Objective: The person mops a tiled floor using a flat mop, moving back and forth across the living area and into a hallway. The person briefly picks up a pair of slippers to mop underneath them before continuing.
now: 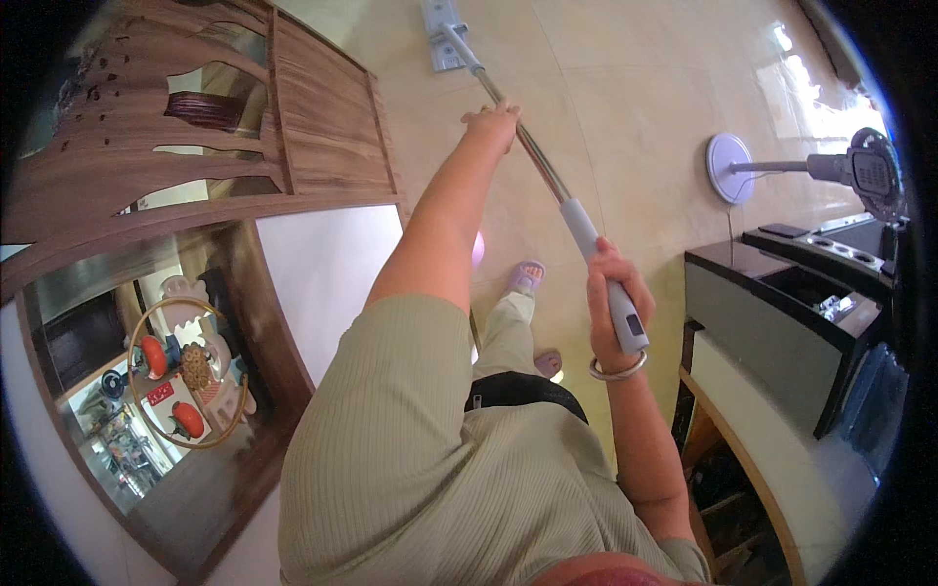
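A flat mop runs diagonally in front of me, with a grey grip, a shiny metal pole [544,165] and a pale grey head [445,53] on the tiled floor. The top edge of the view cuts off part of that head. My left hand [495,123], arm stretched far forward, is around the upper stretch of the pole below the head; its fingers are partly hidden. Closer to my body, my right hand [619,297] wraps the grey grip [582,223], whose end sticks out past the palm. A pale bangle [619,372] circles the right wrist.
On the left stands a wooden partition [330,124] with cut-out openings, beside a framed recess [282,344] with a hanging ring ornament [132,359]. A pedestal fan with a round white base [727,168] and a dark-topped cabinet [762,351] are at right. Glossy floor tiles [630,117] lie ahead.
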Available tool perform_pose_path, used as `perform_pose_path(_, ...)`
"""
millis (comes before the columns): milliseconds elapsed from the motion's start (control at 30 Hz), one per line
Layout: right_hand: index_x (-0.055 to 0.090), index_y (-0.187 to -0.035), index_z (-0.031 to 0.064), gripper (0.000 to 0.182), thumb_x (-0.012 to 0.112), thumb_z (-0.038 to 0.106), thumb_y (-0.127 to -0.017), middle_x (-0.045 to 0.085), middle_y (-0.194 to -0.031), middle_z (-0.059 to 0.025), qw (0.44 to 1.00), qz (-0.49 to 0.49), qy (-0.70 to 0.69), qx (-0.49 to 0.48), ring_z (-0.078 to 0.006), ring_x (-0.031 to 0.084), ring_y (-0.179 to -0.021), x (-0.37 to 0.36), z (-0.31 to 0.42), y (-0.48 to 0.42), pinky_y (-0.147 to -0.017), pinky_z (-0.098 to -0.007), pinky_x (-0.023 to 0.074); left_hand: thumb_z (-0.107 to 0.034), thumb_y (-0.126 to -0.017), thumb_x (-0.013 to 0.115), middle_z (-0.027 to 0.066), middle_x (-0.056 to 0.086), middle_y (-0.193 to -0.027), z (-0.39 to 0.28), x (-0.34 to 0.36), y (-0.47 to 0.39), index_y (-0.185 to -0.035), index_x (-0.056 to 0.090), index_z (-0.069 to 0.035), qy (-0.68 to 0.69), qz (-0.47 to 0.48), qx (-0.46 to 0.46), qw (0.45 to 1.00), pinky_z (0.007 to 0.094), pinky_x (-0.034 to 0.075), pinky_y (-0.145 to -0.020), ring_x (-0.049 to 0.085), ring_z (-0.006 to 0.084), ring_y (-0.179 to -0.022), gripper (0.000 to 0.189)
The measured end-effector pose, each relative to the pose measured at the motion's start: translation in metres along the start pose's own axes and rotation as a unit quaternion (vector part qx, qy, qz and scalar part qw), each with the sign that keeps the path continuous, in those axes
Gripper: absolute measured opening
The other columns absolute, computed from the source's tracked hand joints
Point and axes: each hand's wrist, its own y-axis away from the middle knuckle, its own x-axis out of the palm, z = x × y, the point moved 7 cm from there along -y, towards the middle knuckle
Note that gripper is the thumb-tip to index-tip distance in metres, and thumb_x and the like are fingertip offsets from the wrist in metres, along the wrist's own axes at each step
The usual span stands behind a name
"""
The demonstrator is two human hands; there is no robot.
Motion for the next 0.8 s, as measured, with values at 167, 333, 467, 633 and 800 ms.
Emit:
perform_pose_path(167,0.055,-0.08,0.0014,0.005,0.059,0.002,-0.077,0.059,-0.097,-0.0129,0.995,0.039,0.07,0.051,-0.0276,0.052,-0.106,-0.094,0.011,0.054,-0.093,-0.0391,0.0357,-0.007,-0.067,0.061,0.0059,0.03,-0.134,-0.081,0.049,0.042,-0.126,0.037,-0.017,-0.042,-0.001,0.116,0.992,0.0516,0.037,-0.091,0.028,0.0283,-0.126,0.064)
perform_pose_path(333,0.056,-0.08,0.0014,0.009,0.06,0.009,-0.079,0.06,-0.101,-0.0171,0.985,-0.041,0.145,0.079,-0.029,0.053,-0.105,-0.218,0.076,0.149,-0.092,-0.043,0.0366,-0.016,-0.062,0.068,0.0098,0.047,-0.115,-0.224,0.087,0.11,-0.11,0.047,-0.013,0.018,-0.014,0.315,0.949,0.0483,0.039,-0.083,0.042,0.0283,-0.113,0.053)
perform_pose_path(467,0.059,-0.082,0.0024,0.013,0.056,0.015,-0.081,0.061,-0.101,-0.0177,0.934,-0.184,0.271,0.141,-0.0252,0.055,-0.098,-0.32,0.156,0.268,-0.093,-0.0418,0.0351,-0.028,-0.059,0.073,0.0103,0.053,-0.106,-0.369,0.123,0.221,-0.102,0.049,-0.011,0.082,0.014,0.483,0.872,0.051,0.036,-0.083,0.048,0.0307,-0.106,0.052)
perform_pose_path(633,0.045,-0.065,0.0082,0.032,0.05,0.032,-0.086,0.049,-0.068,-0.0075,0.745,-0.34,0.567,0.093,-0.0192,0.049,-0.066,-0.397,0.295,0.422,-0.067,-0.0336,0.0416,-0.024,-0.063,0.07,0.016,0.056,-0.098,-0.53,0.156,0.41,-0.104,0.05,-0.009,0.185,0.234,0.672,0.678,0.0462,0.039,-0.083,0.053,0.0332,-0.098,0.048)
perform_pose_path(800,0.042,-0.067,0.0164,0.023,0.044,0.028,-0.087,0.039,-0.063,0.0015,0.819,-0.391,0.411,-0.091,-0.0155,0.042,-0.056,-0.38,0.346,0.482,-0.052,-0.0278,0.0331,-0.034,-0.064,0.067,0.0136,0.059,-0.087,-0.602,0.219,0.529,-0.094,0.055,-0.009,0.131,0.281,0.733,0.606,0.0437,0.043,-0.072,0.056,0.0343,-0.087,0.041)
